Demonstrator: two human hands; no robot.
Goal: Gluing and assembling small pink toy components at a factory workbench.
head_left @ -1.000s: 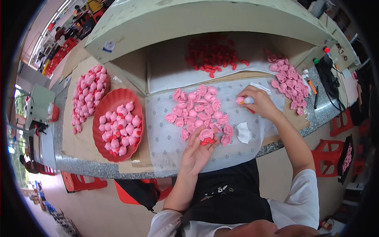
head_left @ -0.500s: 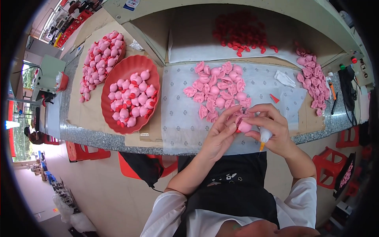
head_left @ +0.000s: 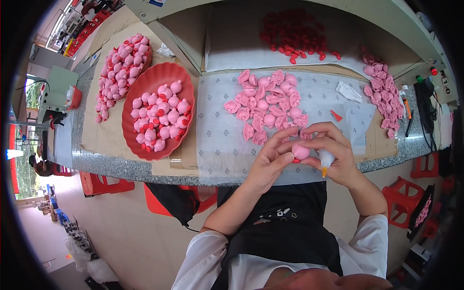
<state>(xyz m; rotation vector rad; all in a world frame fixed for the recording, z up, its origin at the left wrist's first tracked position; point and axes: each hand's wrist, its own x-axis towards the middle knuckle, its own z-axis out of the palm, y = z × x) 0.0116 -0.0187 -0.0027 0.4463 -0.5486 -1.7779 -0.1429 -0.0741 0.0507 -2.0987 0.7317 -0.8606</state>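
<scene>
I see both hands raised at the counter (head_left: 145, 169) edge: left hand (head_left: 270, 162) and right hand (head_left: 333, 150) fingers pinch one pink toy piece (head_left: 300, 152); the right also grips a glue bottle (head_left: 326, 159).

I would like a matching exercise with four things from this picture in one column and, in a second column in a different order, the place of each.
Things:
1. red oval tray
2. small pink piece
3. pile of red parts
4. white crumpled cloth

Places:
A. at the back of the bench, on a white sheet
B. between the fingers of the left hand and the right hand
C. to the left of the work mat, filled with pink figures
D. on the mat, right of the loose pink pieces

Pairs: 1-C, 2-B, 3-A, 4-D
</scene>
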